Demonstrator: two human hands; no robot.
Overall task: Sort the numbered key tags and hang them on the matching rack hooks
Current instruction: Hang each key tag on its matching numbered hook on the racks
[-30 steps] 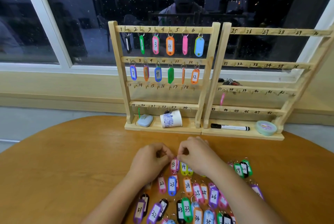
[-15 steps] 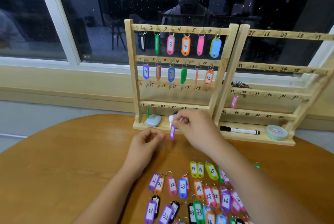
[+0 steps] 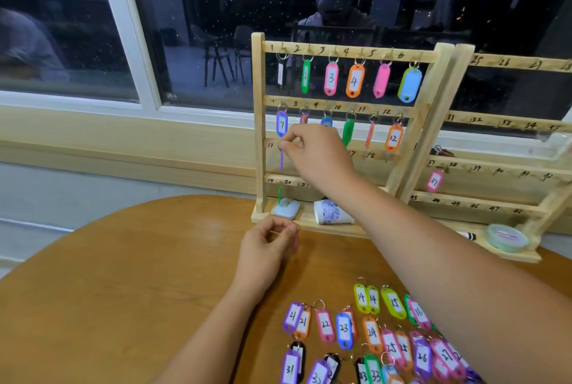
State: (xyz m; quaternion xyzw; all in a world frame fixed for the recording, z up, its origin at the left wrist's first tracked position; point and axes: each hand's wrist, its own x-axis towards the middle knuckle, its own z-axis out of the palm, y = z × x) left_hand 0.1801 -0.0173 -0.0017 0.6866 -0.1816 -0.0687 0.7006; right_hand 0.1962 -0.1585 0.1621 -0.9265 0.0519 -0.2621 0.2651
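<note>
Right hand (image 3: 312,151) pinches purple tag (image 3: 281,160), edge-on, at far-left hook of left rack's (image 3: 258,123) third row. Left hand (image 3: 269,244) curled, pinching small ring (image 3: 297,228) over table (image 3: 123,290). Loose tags (image 3: 343,329) near right.

A thin purple tag (image 3: 281,160) hangs edge-on at the left end of the left rack's (image 3: 258,123) third rail, its ring pinched by the right hand (image 3: 315,154). Coloured tags fill both rails above. A pink tag 37 (image 3: 434,181) hangs on the right rack (image 3: 495,164). Loose numbered tags (image 3: 371,331) lie in rows on the bench (image 3: 123,275); the left hand (image 3: 266,247) pinches a small ring (image 3: 297,227).
</note>
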